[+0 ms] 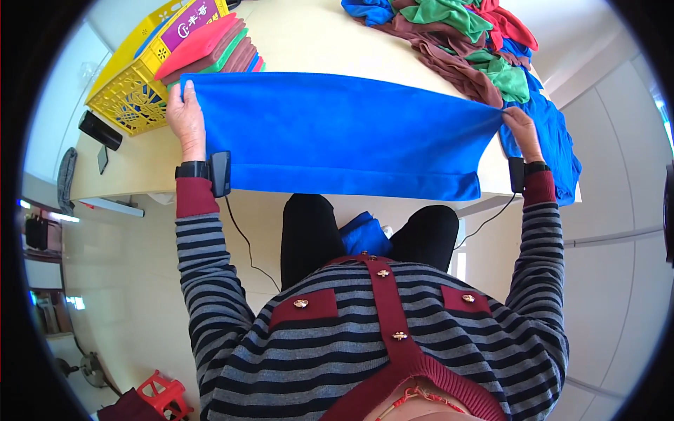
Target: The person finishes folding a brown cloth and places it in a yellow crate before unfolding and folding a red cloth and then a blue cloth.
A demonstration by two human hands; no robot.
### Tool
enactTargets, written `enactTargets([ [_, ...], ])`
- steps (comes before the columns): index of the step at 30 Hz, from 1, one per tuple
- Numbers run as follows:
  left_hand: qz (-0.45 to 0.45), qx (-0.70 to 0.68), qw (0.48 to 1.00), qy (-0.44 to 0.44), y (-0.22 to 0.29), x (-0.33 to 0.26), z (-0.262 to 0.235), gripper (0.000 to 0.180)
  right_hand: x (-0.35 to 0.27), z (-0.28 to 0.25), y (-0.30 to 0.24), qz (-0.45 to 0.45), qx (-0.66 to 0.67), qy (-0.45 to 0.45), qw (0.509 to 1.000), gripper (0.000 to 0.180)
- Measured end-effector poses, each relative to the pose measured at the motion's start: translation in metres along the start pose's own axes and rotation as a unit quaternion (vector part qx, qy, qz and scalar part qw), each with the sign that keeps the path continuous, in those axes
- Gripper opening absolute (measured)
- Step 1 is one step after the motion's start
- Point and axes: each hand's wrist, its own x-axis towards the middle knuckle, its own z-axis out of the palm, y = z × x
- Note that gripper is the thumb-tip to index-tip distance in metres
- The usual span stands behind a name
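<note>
— Edges first: where does the bright blue rectangular cloth [344, 133] lie?

— Spread flat on the pale tabletop [309, 35], its near hem hanging over the table's front edge. Bare surface lies beyond it, between the yellow plastic basket [130, 98] of folded cloths and the heap of mixed coloured cloths [463, 42].

— Hands?

— Both arms stretched forward; left hand [186, 119] and right hand [521, 130] each pinch a far corner, pulling it taut.

A bright blue cloth [337, 133] stretches flat and taut across the middle of the frame, a wide rectangle on the pale table, its near edge folded into a thicker hem hanging at the table's front edge, its upper corners pinched at either end
</note>
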Motion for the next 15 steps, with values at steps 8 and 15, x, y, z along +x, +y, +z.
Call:
enactTargets([
  [8, -0.07, -0.238, 0.967, 0.055, 0.08, 0.003, -0.076, 0.021, -0.052, -0.048, -0.12, -0.037, 0.132, 0.106, 0.985, 0.018],
  [15, -0.095, -0.362, 0.927, 0.035, 0.089, 0.016, -0.105, 0.023, -0.073, -0.074, -0.164, -0.092, 0.175, 0.09, 0.976, 0.023],
])
